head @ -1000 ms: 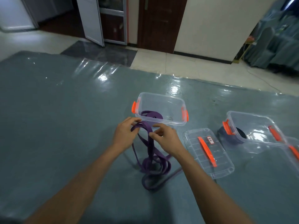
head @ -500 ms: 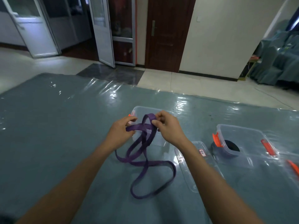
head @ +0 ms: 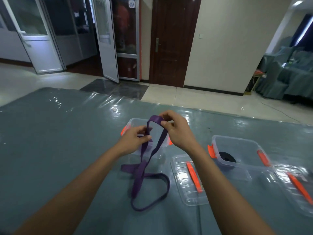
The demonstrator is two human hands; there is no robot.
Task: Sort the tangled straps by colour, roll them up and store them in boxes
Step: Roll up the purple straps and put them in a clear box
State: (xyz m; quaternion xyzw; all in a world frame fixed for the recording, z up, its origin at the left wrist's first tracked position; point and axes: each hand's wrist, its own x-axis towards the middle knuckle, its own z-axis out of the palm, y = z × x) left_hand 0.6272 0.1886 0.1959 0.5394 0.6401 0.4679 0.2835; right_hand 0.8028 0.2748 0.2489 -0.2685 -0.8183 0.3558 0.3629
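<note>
I'm pinching purple strap point(head: 143, 167) w/ left hand point(head: 135, 140) & right hand point(head: 177, 132), holding it high so it's hanging loose.

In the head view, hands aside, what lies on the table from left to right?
Purple strap → clear lid → box with a black roll → second lid at the right edge.
</note>
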